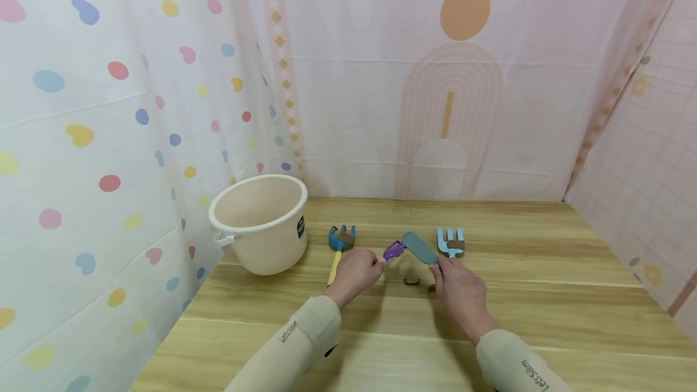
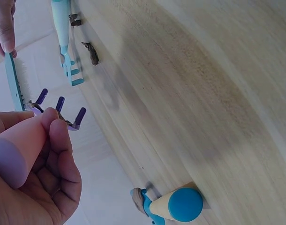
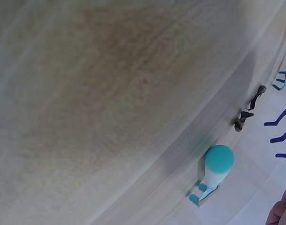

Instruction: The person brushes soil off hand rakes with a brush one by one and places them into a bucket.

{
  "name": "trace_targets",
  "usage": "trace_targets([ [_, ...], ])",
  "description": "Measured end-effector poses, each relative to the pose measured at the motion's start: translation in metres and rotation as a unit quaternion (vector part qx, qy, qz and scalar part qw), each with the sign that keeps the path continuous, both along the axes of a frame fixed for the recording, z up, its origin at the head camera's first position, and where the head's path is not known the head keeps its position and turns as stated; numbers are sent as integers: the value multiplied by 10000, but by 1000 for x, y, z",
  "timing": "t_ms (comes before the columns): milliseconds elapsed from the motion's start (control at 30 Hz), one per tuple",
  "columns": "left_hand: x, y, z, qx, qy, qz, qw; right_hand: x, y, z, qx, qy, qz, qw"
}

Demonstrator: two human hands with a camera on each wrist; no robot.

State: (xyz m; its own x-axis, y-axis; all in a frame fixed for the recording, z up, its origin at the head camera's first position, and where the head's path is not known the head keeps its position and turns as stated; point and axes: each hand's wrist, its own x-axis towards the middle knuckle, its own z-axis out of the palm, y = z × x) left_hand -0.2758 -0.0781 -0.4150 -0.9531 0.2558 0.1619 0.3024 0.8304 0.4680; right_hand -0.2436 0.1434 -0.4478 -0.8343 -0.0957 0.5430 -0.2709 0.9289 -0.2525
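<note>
My left hand (image 1: 356, 271) grips the pink handle (image 2: 23, 140) of a small purple garden rake (image 1: 394, 250), its tines pointing away from the palm. In my right hand (image 1: 461, 292) is a teal brush (image 1: 419, 248), whose pale bristles (image 2: 22, 77) show in the left wrist view. The brush's tip meets the rake's head, where a little brown dirt clings. Below them on the table (image 1: 523, 331) lie a curved brown lump (image 1: 411, 281) and a second brown lump (image 2: 75, 20), partly covered by the right hand in the head view.
A cream bucket (image 1: 272, 253) stands at the left. Behind the left hand lies a dark blue rake (image 1: 334, 241) with a yellow handle; beyond the right hand is a light blue rake (image 1: 443, 244). Both carry brown clumps. Patterned curtains (image 1: 348, 107) hang along the table's back and sides.
</note>
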Motion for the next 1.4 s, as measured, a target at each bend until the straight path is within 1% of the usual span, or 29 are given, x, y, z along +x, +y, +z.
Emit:
trace_targets([
  [100, 0, 0, 0, 97, -48, -25, 9999, -1, 1, 1, -64, -92, -31, 9999],
  [233, 0, 0, 1, 299, -188, 15, 9994, -2, 2, 1, -143, -67, -30, 9999],
  [367, -1, 0, 0, 333, -190, 59, 9992, 0, -1, 1, -178, 284, 127, 9994],
  [500, -1, 0, 0, 191, 64, -35, 9998, 3, -8, 1, -29, 838, 462, 9954],
  [567, 0, 0, 0, 164, 188, -113, 9996, 5, -11, 0, 125, 921, 589, 9939],
  [633, 1, 0, -1, 157, 266, -175, 9994, 5, -13, -1, 246, 916, 619, 9936],
  [733, 2, 0, 0, 204, 316, -197, 9991, 5, -13, -2, 306, 875, 539, 9942],
  [900, 2, 1, 0, 195, 333, -187, 9991, 4, -11, -2, 230, 816, 403, 9956],
  [1100, 3, 1, 2, 80, 387, -223, 9990, 3, -9, 1, 94, 547, 351, 9978],
  [1200, 3, 2, 1, 70, 330, -205, 9992, 2, -7, 2, 74, 468, 300, 9984],
  [1400, 2, 2, 1, 124, 112, -247, 9996, 1, -5, 3, 103, 802, 249, 9964],
])
